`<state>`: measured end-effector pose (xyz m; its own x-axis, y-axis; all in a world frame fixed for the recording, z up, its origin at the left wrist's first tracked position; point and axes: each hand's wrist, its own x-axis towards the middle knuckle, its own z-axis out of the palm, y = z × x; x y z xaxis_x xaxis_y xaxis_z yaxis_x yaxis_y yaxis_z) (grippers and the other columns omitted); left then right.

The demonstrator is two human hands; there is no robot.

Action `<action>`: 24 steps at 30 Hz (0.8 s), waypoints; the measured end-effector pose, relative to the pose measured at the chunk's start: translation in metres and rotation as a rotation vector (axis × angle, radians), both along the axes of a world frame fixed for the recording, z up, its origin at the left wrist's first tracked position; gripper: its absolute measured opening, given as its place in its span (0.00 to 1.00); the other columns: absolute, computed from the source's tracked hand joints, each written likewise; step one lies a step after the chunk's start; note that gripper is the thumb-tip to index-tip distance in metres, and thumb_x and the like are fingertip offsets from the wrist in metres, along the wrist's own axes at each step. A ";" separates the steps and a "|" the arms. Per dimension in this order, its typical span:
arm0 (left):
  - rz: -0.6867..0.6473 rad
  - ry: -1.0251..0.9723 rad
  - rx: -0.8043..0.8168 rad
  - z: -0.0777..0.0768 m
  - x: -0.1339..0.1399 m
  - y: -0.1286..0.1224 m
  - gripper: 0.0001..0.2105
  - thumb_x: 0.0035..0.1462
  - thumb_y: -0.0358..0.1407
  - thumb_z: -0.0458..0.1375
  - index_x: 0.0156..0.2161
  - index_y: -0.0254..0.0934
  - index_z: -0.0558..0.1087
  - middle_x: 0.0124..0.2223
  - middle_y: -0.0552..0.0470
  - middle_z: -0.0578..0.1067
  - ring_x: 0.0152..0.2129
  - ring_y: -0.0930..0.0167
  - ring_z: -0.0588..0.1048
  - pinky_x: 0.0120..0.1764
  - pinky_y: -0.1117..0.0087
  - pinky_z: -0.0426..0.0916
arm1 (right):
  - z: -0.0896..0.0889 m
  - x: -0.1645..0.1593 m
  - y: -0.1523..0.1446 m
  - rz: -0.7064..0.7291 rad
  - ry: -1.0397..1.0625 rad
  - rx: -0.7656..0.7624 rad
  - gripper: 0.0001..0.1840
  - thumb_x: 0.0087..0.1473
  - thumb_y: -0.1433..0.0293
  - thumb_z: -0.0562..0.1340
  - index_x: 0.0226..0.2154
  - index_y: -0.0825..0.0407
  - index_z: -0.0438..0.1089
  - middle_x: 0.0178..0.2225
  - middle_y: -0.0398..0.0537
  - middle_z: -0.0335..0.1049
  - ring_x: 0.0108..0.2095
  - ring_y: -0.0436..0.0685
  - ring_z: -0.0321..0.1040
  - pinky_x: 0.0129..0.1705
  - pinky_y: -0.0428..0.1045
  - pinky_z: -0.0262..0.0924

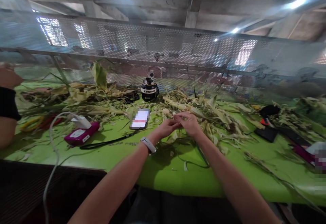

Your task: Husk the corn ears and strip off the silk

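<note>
My left hand (166,127) and my right hand (188,122) meet over the green table (158,169), fingers closed together on a small pale corn ear with husk (171,114). A grey watch sits on my left wrist. Loose husk leaves (211,115) are piled just beyond and to the right of my hands. What exactly lies inside my fingers is partly hidden.
A phone (139,119) lies left of my hands, a black bottle (149,89) behind it. A pink power bank (81,134) with white charger and cable sits at left. Another person's arm (7,115) is at far left. Dark tools and a wallet (267,132) lie right. Perforated metal screen behind.
</note>
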<state>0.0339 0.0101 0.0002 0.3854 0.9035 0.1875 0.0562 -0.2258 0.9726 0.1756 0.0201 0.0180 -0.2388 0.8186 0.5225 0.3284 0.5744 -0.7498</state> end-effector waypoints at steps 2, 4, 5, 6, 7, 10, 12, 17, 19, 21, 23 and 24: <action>-0.029 0.080 0.027 0.000 0.000 -0.001 0.21 0.42 0.52 0.61 0.17 0.35 0.69 0.17 0.57 0.60 0.19 0.75 0.56 0.24 0.72 0.50 | 0.000 0.000 0.001 0.002 0.024 -0.041 0.14 0.48 0.58 0.62 0.26 0.51 0.76 0.29 0.47 0.76 0.33 0.58 0.71 0.39 0.52 0.63; -0.044 0.160 0.039 -0.001 0.001 -0.003 0.23 0.43 0.55 0.60 0.16 0.36 0.65 0.16 0.58 0.56 0.18 0.76 0.53 0.23 0.72 0.46 | -0.001 -0.002 0.002 -0.027 0.051 -0.049 0.14 0.48 0.58 0.61 0.25 0.52 0.76 0.28 0.48 0.76 0.32 0.58 0.71 0.38 0.51 0.63; -0.050 0.182 0.036 -0.002 0.001 -0.004 0.24 0.43 0.56 0.59 0.15 0.36 0.64 0.16 0.58 0.55 0.18 0.77 0.51 0.23 0.71 0.44 | -0.001 -0.002 0.002 -0.047 0.059 -0.038 0.14 0.48 0.59 0.61 0.25 0.52 0.75 0.28 0.48 0.76 0.32 0.58 0.71 0.37 0.51 0.63; -0.058 0.194 0.031 -0.002 0.002 -0.005 0.25 0.43 0.57 0.59 0.15 0.36 0.64 0.16 0.59 0.54 0.17 0.77 0.50 0.23 0.71 0.42 | -0.001 -0.003 0.002 -0.066 0.061 -0.022 0.14 0.48 0.59 0.61 0.24 0.52 0.75 0.28 0.48 0.76 0.32 0.58 0.71 0.37 0.51 0.63; -0.070 0.197 0.024 -0.003 0.002 -0.005 0.25 0.43 0.57 0.59 0.16 0.36 0.65 0.16 0.59 0.54 0.17 0.77 0.49 0.23 0.70 0.42 | 0.000 -0.004 0.002 -0.079 0.057 -0.007 0.15 0.48 0.59 0.61 0.24 0.52 0.75 0.28 0.48 0.76 0.32 0.58 0.71 0.38 0.51 0.63; -0.118 0.171 -0.018 -0.003 0.004 -0.008 0.25 0.42 0.58 0.59 0.22 0.33 0.72 0.18 0.58 0.59 0.18 0.78 0.50 0.23 0.70 0.42 | 0.004 -0.003 0.000 -0.087 -0.008 0.003 0.17 0.50 0.57 0.59 0.24 0.53 0.74 0.27 0.48 0.75 0.31 0.57 0.70 0.37 0.50 0.62; -0.118 0.116 -0.078 -0.002 0.004 -0.008 0.26 0.42 0.58 0.60 0.28 0.31 0.75 0.18 0.58 0.60 0.18 0.78 0.51 0.23 0.71 0.42 | 0.009 0.002 0.001 -0.106 -0.088 0.008 0.19 0.51 0.55 0.58 0.26 0.53 0.74 0.26 0.47 0.74 0.30 0.57 0.69 0.35 0.49 0.61; 0.027 -0.088 -0.198 0.005 0.002 -0.008 0.27 0.42 0.59 0.59 0.30 0.32 0.76 0.16 0.62 0.52 0.16 0.79 0.48 0.21 0.71 0.40 | 0.018 0.031 0.009 -0.201 -0.335 -0.035 0.27 0.52 0.48 0.55 0.17 0.51 0.68 0.20 0.48 0.70 0.25 0.56 0.66 0.29 0.49 0.57; 0.046 -0.133 -0.228 0.007 0.001 -0.008 0.27 0.42 0.59 0.60 0.29 0.32 0.75 0.16 0.62 0.51 0.15 0.79 0.48 0.21 0.71 0.39 | 0.018 0.041 0.013 -0.118 -0.348 -0.159 0.29 0.50 0.45 0.55 0.14 0.50 0.63 0.15 0.45 0.64 0.20 0.54 0.62 0.25 0.48 0.54; 0.051 -0.156 -0.247 0.008 0.000 -0.008 0.25 0.41 0.57 0.61 0.27 0.32 0.75 0.15 0.62 0.52 0.15 0.79 0.48 0.21 0.71 0.39 | 0.017 0.045 0.016 -0.019 -0.303 -0.250 0.28 0.46 0.43 0.58 0.15 0.50 0.62 0.13 0.42 0.60 0.17 0.52 0.58 0.22 0.47 0.50; 0.050 -0.152 -0.241 0.008 0.001 -0.009 0.24 0.39 0.56 0.63 0.26 0.32 0.75 0.15 0.62 0.53 0.15 0.79 0.49 0.21 0.72 0.40 | 0.014 0.044 0.017 0.008 -0.250 -0.253 0.26 0.43 0.44 0.61 0.17 0.50 0.62 0.13 0.40 0.58 0.16 0.51 0.55 0.20 0.47 0.48; 0.047 -0.142 -0.235 0.008 0.001 -0.010 0.24 0.38 0.55 0.64 0.26 0.32 0.75 0.15 0.62 0.54 0.15 0.80 0.50 0.21 0.72 0.40 | 0.012 0.042 0.018 -0.011 -0.225 -0.224 0.25 0.42 0.45 0.61 0.18 0.50 0.63 0.13 0.40 0.58 0.16 0.51 0.55 0.21 0.47 0.48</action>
